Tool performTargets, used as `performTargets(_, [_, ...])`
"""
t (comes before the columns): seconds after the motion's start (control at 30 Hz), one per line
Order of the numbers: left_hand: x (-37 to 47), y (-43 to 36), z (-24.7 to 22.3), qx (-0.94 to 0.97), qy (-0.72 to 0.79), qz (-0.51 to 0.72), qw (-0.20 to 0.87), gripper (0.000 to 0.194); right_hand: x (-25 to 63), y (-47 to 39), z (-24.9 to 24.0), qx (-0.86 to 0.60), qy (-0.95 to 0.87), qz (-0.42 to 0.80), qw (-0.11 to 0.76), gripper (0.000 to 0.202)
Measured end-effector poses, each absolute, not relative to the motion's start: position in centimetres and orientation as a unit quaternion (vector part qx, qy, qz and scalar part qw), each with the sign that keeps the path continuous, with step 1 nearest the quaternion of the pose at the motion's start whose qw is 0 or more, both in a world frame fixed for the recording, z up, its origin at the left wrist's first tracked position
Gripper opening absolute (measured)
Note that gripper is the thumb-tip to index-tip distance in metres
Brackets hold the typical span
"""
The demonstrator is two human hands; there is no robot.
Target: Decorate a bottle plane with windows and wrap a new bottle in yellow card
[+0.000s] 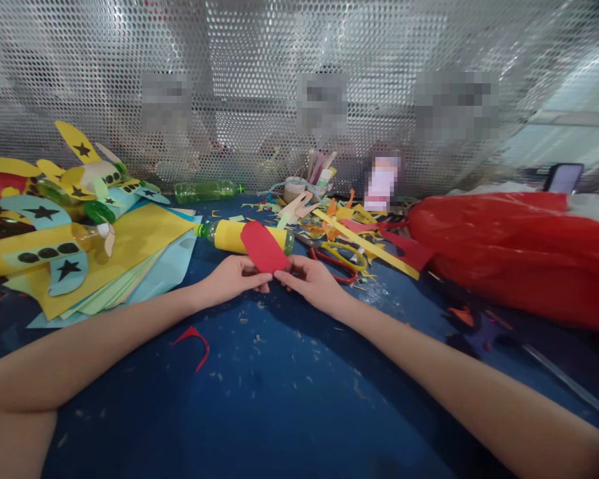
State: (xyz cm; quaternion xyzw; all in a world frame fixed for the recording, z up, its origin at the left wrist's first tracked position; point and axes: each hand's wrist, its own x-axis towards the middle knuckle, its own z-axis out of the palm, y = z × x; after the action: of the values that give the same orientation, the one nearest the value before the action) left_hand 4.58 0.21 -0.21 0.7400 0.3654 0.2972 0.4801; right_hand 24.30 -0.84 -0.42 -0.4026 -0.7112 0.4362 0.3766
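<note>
Between my two hands is a red paper cutout (263,246) with a rounded upper end. My left hand (239,276) pinches its lower left edge, and my right hand (307,278) pinches the lower right corner. Just behind the cutout lies a green plastic bottle wrapped in yellow paper (227,236), on its side and partly hidden. To the right of my right hand rest scissors with yellow and red handles (347,256). A curved red paper scrap (199,339) lies on the blue table (259,412) nearer to me.
At left, bottle airplanes (40,256) sit by stacked coloured paper sheets (130,256). Behind are a green bottle (207,191), a container of tools (304,189) and paper scraps (339,216). A red plastic bag (509,253) and a phone (564,178) are at right, before a perforated metal screen (259,66).
</note>
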Motion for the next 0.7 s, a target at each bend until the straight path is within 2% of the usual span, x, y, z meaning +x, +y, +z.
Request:
performTargets(0.47, [4.62,0.3,-0.13,0.726,0.363,0.308,0.497,0.018,24.26,-0.56,-0.73,-0.385,-0.661,0.485,0.424,0.037])
performTargets(0.7, [4.53,0.34,-0.3,0.724,0.355,0.308,0.504,0.017,24.56,-0.72,-0.48,-0.421,-0.693,0.446,0.379,0.031])
